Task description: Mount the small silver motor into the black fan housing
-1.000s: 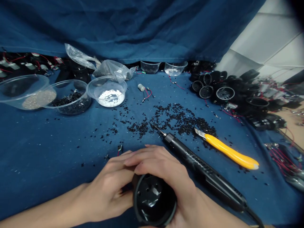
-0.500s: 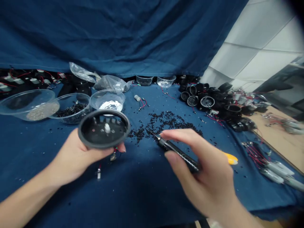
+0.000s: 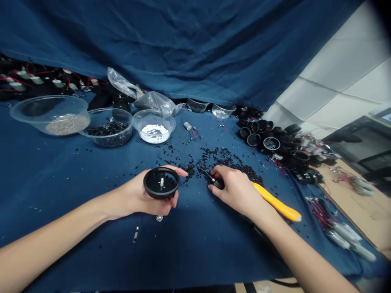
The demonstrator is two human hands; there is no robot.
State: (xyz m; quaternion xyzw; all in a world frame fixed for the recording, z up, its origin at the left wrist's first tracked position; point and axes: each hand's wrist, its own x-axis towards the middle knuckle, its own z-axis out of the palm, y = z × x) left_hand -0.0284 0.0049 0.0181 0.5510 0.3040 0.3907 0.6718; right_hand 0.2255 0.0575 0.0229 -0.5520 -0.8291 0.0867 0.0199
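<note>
My left hand point(image 3: 137, 199) is wrapped round a round black plastic housing point(image 3: 148, 190), its open rim facing up. A small white shaft point(image 3: 162, 182) stands inside it. Below that hand hang a wire and a small metal part point(image 3: 135, 235). My right hand point(image 3: 238, 187) grips a black electric screwdriver point(image 3: 217, 182), most of its body hidden under the palm. Its thin bit points up and left at a scatter of tiny black screws point(image 3: 220, 156) on the blue cloth. A yellow handle point(image 3: 279, 203) lies beside my right wrist.
Clear tubs of metal bits point(image 3: 65, 124), black parts point(image 3: 110, 129) and white material point(image 3: 154, 133) stand at the left. A small motor with wires point(image 3: 187, 126) lies mid-cloth. Black housings point(image 3: 259, 134) pile up at the right, with wired silver parts point(image 3: 345, 236) nearer me.
The housing has moved away from the camera, lower and to the right in view. My right hand has gone forward, lowering the screwdriver to the screws; the yellow handle shows more fully.
</note>
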